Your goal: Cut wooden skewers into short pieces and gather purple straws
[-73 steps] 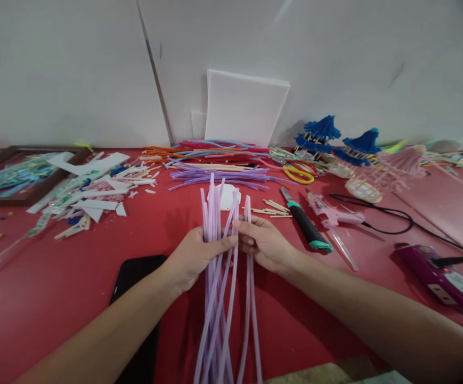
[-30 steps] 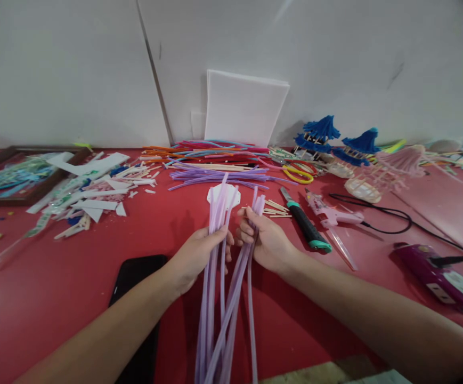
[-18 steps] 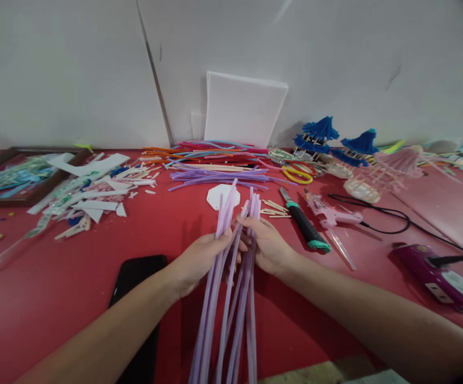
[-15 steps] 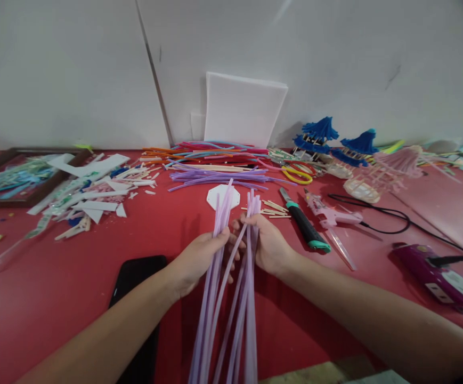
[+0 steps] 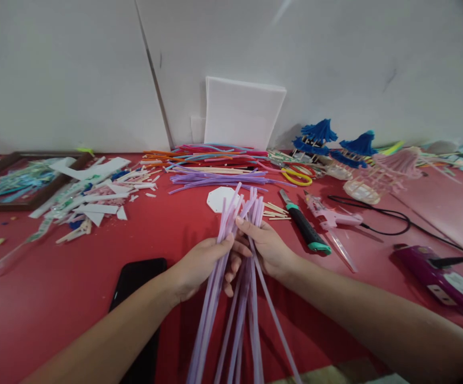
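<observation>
Several pale lilac pipe cleaners [image 5: 208, 309] are gripped in my left hand [image 5: 201, 264], its thumb pressed across the bunch. My right hand [image 5: 271, 248] closes on a second bunch of lilac pipe cleaners [image 5: 255, 314], its thumb reaching toward the left bunch. The fingertips of both hands meet between the two bunches, and some are hidden behind the stems. Long tails hang down past the lower frame edge, and one stem slants out to the right. Just beyond the tips, a white octagonal piece [image 5: 216, 200] lies on the red table [image 5: 167, 224].
A utility knife [image 5: 305, 226], a pink glue gun [image 5: 331, 216] and a purple power strip [image 5: 439, 277] lie right. A black phone [image 5: 135, 282] is partly under my left forearm. White scraps [image 5: 99, 202] lie left; purple pipe cleaners [image 5: 219, 178] and leaning white sheets [image 5: 243, 114] stand behind.
One lilac stem has passed from between the hands to the right bunch and now slants right. My right thumb has shifted left, and the hands have come closer together.
</observation>
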